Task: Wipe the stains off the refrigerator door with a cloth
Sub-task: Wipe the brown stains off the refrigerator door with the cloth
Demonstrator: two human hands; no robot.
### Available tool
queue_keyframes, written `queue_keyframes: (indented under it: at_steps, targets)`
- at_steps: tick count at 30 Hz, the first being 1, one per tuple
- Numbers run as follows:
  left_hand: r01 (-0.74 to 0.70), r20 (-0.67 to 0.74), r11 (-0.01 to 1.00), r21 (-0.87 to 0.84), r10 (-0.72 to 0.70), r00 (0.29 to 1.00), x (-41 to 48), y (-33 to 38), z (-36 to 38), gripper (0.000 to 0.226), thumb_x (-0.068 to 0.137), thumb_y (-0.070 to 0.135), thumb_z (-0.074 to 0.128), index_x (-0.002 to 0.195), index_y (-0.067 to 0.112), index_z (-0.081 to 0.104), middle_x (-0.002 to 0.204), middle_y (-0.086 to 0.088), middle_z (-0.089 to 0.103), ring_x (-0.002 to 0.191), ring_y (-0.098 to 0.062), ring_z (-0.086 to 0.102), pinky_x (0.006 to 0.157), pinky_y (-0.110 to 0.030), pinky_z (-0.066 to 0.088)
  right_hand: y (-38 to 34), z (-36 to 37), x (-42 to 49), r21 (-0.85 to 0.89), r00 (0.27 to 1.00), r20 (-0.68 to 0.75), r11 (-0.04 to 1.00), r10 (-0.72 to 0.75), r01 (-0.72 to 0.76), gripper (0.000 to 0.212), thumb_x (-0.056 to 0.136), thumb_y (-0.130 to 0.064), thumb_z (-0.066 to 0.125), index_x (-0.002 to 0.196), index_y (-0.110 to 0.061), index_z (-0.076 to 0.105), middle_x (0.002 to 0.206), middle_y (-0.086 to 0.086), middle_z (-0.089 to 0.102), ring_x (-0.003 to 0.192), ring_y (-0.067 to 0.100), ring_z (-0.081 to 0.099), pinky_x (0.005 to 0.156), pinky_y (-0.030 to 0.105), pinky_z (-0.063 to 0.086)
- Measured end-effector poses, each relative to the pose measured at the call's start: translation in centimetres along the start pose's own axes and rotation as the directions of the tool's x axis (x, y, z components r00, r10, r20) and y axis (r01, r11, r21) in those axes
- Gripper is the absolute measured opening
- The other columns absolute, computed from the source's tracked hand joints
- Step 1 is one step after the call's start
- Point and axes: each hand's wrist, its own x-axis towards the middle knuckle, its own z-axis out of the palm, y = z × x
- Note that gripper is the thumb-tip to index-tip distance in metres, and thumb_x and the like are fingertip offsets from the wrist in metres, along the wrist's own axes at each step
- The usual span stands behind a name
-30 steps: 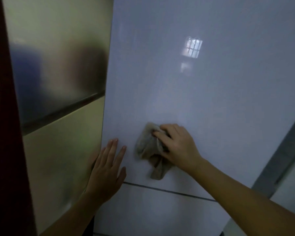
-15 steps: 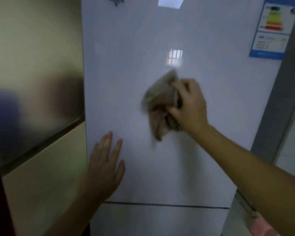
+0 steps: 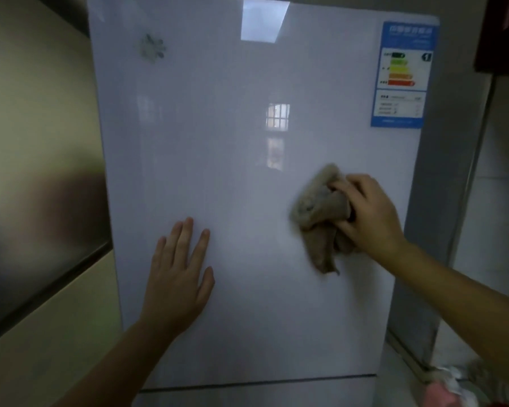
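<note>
Two hands on door (image 3: 232, 142): left hand (image 3: 177, 277) flat, fingers straight and spread, palm pressed on lower-left of panel; right hand (image 3: 370, 215) curled round bunched cloth (image 3: 318, 210), holding it against right-centre of door, below energy label (image 3: 403, 74). Cloth: grey-brown, crumpled into a wad, one loose tail hanging under the fist. Judgement: soft, limp, light; no stiffness of its own, so all pressure must come through the fingers behind the wad; best held at the bunched middle, as now, otherwise it folds away and the tail drags. Damp or dry: cannot tell. Door: hard, smooth, glossy, mirrors a window; likely slippery under cloth, so the wad should slide easily and need a firm push to lift marks. Panel upright and may rock or swing under that push; flat left palm reads as a brace. Stains: none plainly visible through blur and glare; snowflake emblem (image 3: 152, 48) upper left looks printed, not dirt. Risk: rubbing the label's edge could lift it; steer wad clear
</note>
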Motion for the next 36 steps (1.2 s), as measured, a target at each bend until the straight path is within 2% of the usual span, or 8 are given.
queue_keyframes:
  at_steps: [4,11,14,19,24,29,33,36]
  targets:
    - [0.002,-0.022,1.0,0.011,-0.002,1.0,0.0,0.1,0.4,0.068,0.097,0.042,0.037,0.158,0.01,0.031,0.168,-0.018,0.017,0.156,-0.036,0.018,0.122,-0.059,0.026,0.8,-1.3,4.2,0.128,0.969,-0.142,0.974,0.204,-0.186,0.055,0.087,-0.041,0.073,0.134,-0.018,0.057,0.124,0.003,0.049,0.112,0.017,0.051,0.088,0.033,0.048]
    - [0.018,-0.037,1.0,0.026,-0.017,0.999,0.2,0.3,0.7,0.07,0.097,0.043,0.038,0.159,0.011,0.028,0.168,-0.019,0.016,0.157,-0.035,0.014,0.125,-0.056,0.02,-1.9,3.0,0.9,0.242,0.92,-0.205,0.928,0.333,-0.282,0.06,0.085,-0.033,0.078,0.138,-0.018,0.056,0.13,0.004,0.047,0.122,0.021,0.05,0.098,0.027,0.044]
    - [0.015,-0.031,1.0,0.025,-0.015,0.999,0.0,0.2,1.0,0.071,0.098,0.043,0.038,0.16,0.011,0.024,0.169,-0.018,0.013,0.157,-0.035,0.011,0.126,-0.056,0.017,-3.2,5.2,-5.1,0.199,0.947,-0.112,0.94,0.302,-0.276,0.059,0.084,-0.032,0.08,0.136,-0.016,0.058,0.128,0.004,0.047,0.118,0.023,0.05,0.095,0.03,0.046]
    - [0.029,-0.018,0.999,0.043,-0.028,0.999,-0.2,0.4,1.6,0.076,0.097,0.044,0.038,0.162,0.012,0.014,0.17,-0.018,0.005,0.158,-0.034,0.003,0.127,-0.056,0.012,-4.4,7.6,-14.8,0.034,0.984,0.158,0.995,0.084,-0.091,0.058,0.077,-0.02,0.086,0.128,-0.003,0.065,0.122,0.02,0.06,0.102,0.037,0.059,0.082,0.047,0.055]
    - [0.021,-0.03,0.999,0.044,-0.019,0.999,-0.2,0.3,1.7,0.075,0.097,0.044,0.036,0.161,0.012,0.016,0.17,-0.019,0.006,0.158,-0.034,0.004,0.127,-0.056,0.013,-1.9,5.5,-17.5,0.052,0.958,0.239,0.983,0.16,-0.177,0.058,0.076,-0.017,0.087,0.128,-0.004,0.064,0.124,0.018,0.059,0.109,0.036,0.059,0.089,0.048,0.055]
    - [0.013,-0.008,0.998,0.055,-0.013,1.0,-0.2,0.5,1.0,0.075,0.096,0.044,0.035,0.16,0.008,0.021,0.169,-0.021,0.008,0.158,-0.036,0.007,0.126,-0.057,0.014,0.6,1.8,-11.8,0.178,0.933,0.104,0.916,0.345,-0.359,0.052,0.082,-0.019,0.075,0.13,-0.015,0.056,0.127,0.003,0.046,0.117,0.029,0.054,0.102,0.04,0.047]
    - [0.01,0.006,0.998,0.058,-0.011,1.0,-0.1,0.4,0.5,0.074,0.096,0.044,0.034,0.16,0.007,0.022,0.169,-0.021,0.008,0.158,-0.036,0.007,0.126,-0.056,0.014,2.9,-0.9,-3.3,0.247,0.915,-0.072,0.896,0.397,-0.37,0.05,0.082,-0.027,0.079,0.127,-0.019,0.057,0.127,0.005,0.047,0.116,0.021,0.055,0.103,0.025,0.044]
    - [0.016,-0.005,0.998,0.065,-0.015,1.0,0.0,0.6,0.5,0.074,0.096,0.044,0.034,0.159,0.007,0.024,0.168,-0.022,0.011,0.157,-0.038,0.01,0.125,-0.057,0.015,4.0,-1.5,-0.2,0.331,0.866,-0.178,0.857,0.468,-0.395,0.054,0.083,-0.039,0.078,0.128,-0.018,0.057,0.128,0.008,0.048,0.117,0.019,0.056,0.106,0.033,0.048]
